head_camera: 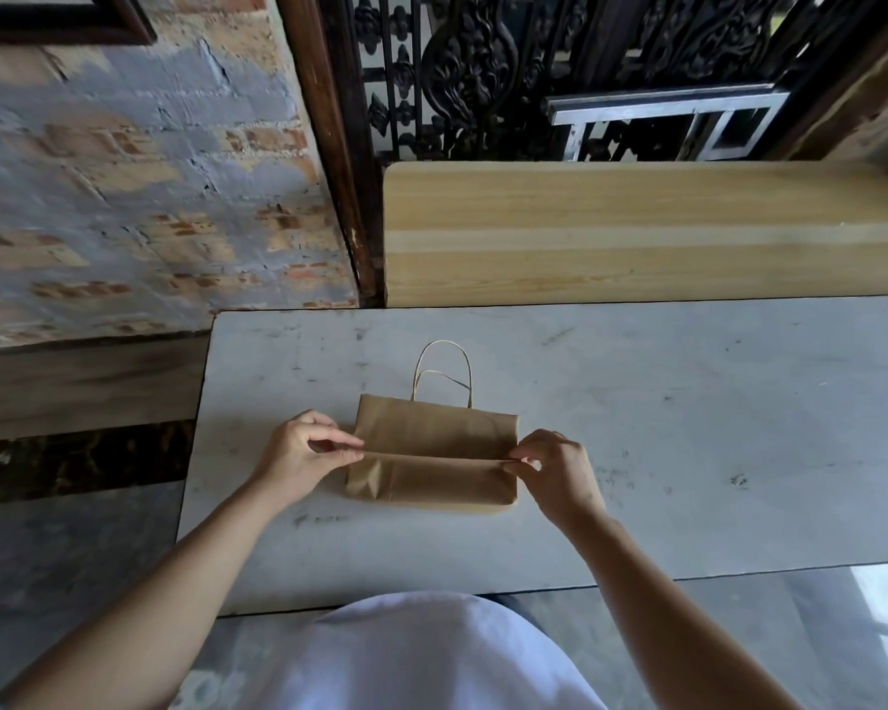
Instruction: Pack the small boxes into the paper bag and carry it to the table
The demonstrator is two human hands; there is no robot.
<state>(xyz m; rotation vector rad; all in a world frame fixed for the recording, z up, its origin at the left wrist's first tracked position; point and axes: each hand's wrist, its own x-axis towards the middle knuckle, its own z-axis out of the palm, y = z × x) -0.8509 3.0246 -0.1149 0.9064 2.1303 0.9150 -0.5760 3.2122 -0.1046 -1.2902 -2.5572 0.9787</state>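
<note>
The paper bag (434,456) lies flat and folded near the middle of the grey desk (688,427), its twine handles (444,371) pointing to the far side. The left hand (298,453) pinches the left end of the raised fold and the right hand (552,471) pinches the right end. The bag looks light, thin and easily creased or torn, so it is best held at its folded edges. No small boxes are in view.
</note>
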